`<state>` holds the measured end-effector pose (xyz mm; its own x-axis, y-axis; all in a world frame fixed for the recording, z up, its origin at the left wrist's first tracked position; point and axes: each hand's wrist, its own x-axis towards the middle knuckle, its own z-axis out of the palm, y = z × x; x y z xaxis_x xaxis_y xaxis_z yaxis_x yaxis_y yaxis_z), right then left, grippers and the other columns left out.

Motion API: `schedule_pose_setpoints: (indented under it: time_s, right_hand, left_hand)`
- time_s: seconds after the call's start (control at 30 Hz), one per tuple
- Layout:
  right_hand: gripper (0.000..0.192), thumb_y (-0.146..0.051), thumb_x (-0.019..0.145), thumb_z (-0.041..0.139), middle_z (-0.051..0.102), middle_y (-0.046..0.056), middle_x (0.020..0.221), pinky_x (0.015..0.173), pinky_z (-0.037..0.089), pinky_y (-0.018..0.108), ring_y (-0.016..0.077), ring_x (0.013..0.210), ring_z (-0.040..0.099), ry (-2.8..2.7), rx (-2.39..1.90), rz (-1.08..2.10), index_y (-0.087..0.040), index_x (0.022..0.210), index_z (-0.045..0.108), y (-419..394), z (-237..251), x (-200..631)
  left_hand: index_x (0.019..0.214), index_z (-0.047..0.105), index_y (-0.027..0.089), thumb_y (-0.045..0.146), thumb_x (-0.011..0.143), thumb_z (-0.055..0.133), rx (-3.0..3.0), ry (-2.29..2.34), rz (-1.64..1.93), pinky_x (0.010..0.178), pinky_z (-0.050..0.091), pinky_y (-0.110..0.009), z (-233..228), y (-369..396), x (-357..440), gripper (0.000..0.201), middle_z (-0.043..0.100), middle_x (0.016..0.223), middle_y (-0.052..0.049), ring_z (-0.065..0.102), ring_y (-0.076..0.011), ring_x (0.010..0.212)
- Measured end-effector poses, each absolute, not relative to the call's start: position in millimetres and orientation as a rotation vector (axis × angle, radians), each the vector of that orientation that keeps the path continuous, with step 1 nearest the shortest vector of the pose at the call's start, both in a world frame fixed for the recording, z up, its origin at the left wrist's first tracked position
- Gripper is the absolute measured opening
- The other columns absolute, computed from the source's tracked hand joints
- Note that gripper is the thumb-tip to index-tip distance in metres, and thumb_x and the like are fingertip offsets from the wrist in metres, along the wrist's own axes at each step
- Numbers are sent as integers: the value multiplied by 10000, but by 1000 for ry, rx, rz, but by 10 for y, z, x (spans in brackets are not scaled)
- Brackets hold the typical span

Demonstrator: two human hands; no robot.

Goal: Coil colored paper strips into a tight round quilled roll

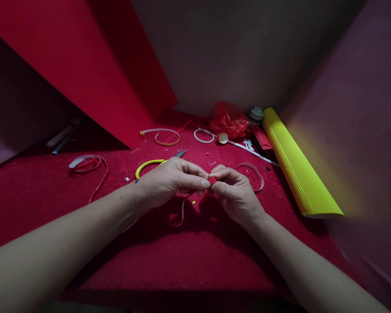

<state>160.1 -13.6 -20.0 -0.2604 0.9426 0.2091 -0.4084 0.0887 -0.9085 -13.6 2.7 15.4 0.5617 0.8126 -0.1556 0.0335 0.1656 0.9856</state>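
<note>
My left hand [171, 180] and my right hand [234, 191] meet above the red cloth surface [189, 256]. Between their fingertips they pinch a small red ribbed coil of paper [212, 179]. A red strip [177, 215] hangs down from it in a loop below my left hand. A curved yellow strip [146, 166] lies just behind my left hand, beside a dark blade tip [181, 153]. A pale strip loop [256, 174] lies behind my right hand.
A yellow corrugated roll [296, 169] lies at the right. A large red sheet [94, 65] leans at the back left. A red plastic bag [228, 121], white rings [203, 135], a glue cap [222, 138] and loose strips [84, 163] lie around.
</note>
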Motion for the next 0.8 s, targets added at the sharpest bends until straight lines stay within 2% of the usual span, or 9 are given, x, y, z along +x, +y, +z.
schedule_pose_setpoints:
  time_s: [0.1, 0.2, 0.3, 0.37, 0.47, 0.6, 0.8]
  right_hand:
    - [151, -178, 693, 746, 584, -9, 787, 702, 467, 286, 126, 738, 555, -1448, -700, 1220, -269, 811, 721, -125, -139, 1688]
    - [220, -148, 748, 694, 584, 10, 820, 676, 460, 284, 131, 739, 547, -1764, -750, 863, -266, 935, 701, -145, -35, 1760]
    - [185, -128, 795, 623, 593, 33, 792, 632, 466, 281, 135, 700, 555, -2034, -720, 559, -228, 931, 700, -174, 50, 1787]
    - [153, -127, 813, 596, 609, 42, 763, 606, 468, 278, 134, 667, 561, -2113, -710, 463, -202, 899, 698, -182, 75, 1790]
    - [121, -126, 809, 607, 637, 53, 759, 607, 473, 281, 138, 664, 581, -2112, -716, 509, -172, 886, 689, -181, 71, 1790]
    - [91, -131, 783, 651, 647, 34, 747, 624, 472, 275, 133, 674, 595, -1991, -739, 756, -176, 850, 693, -178, 37, 1787]
    - [76, -154, 744, 699, 664, 26, 758, 649, 467, 265, 128, 693, 602, -1845, -768, 979, -177, 816, 715, -175, 13, 1786]
  left_hand:
    - [704, 690, 141, 255, 675, 701, 1326, 865, 652, 465, 280, -194, 172, 20, -141, 118, 550, 563, 22, 393, -56, 488]
    - [685, 682, 139, 265, 682, 683, 1392, 911, 638, 513, 330, -212, 194, 3, -132, 126, 560, 571, 15, 433, -73, 515]
    - [660, 670, 133, 253, 670, 668, 1490, 1001, 600, 515, 334, -221, 215, -11, -112, 120, 554, 560, 13, 452, -85, 516]
    - [649, 661, 134, 254, 666, 661, 1540, 1051, 579, 504, 324, -220, 225, -13, -104, 121, 549, 551, 16, 452, -87, 507]
    - [637, 652, 133, 295, 676, 663, 1578, 1050, 546, 488, 306, -216, 243, -1, -118, 167, 542, 532, 16, 435, -83, 487]
    - [614, 633, 130, 326, 693, 669, 1577, 954, 478, 475, 295, -206, 274, 21, -175, 215, 538, 531, 15, 420, -73, 487]
    - [691, 659, 132, 321, 694, 689, 1536, 865, 461, 488, 304, -200, 268, 37, -231, 191, 509, 570, 31, 409, -69, 518]
